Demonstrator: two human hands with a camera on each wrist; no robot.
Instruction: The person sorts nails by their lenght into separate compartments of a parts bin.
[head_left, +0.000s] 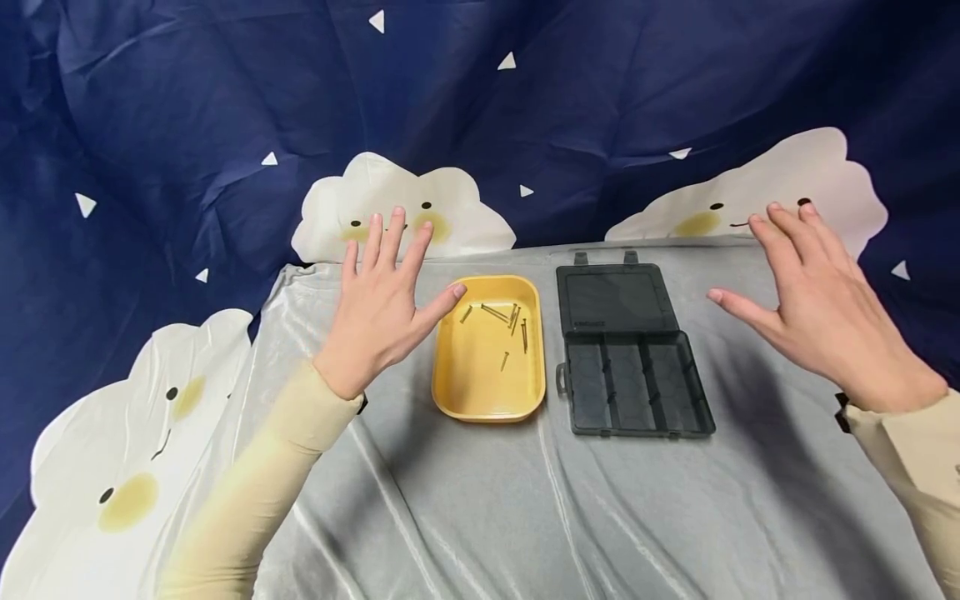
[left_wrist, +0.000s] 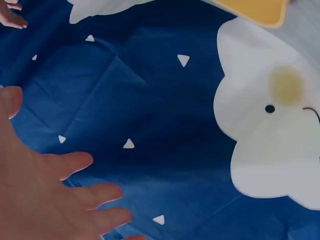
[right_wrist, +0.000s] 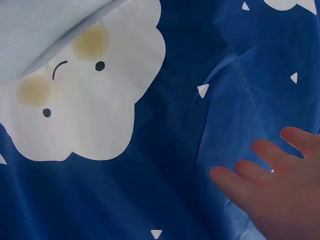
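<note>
My left hand (head_left: 384, 312) is held up with its fingers spread, to the left of a yellow tray (head_left: 487, 392); its thumb overlaps the tray's upper left rim in the head view. Several screws or nails (head_left: 495, 313) lie scattered in the tray, too small to tell which. Right of the tray is a dark, see-through compartment box (head_left: 641, 429) with its lid (head_left: 617, 298) folded back. Its compartments show no contents. My right hand (head_left: 832, 308), fingers extended, hovers to the right of the box. Neither hand holds anything.
A grey cloth (head_left: 480, 517) with creases covers the table. Behind it hangs a dark blue curtain (head_left: 585, 108) printed with white clouds and small triangles. The box's side handle (head_left: 561, 379) points toward the tray, with a narrow gap between them.
</note>
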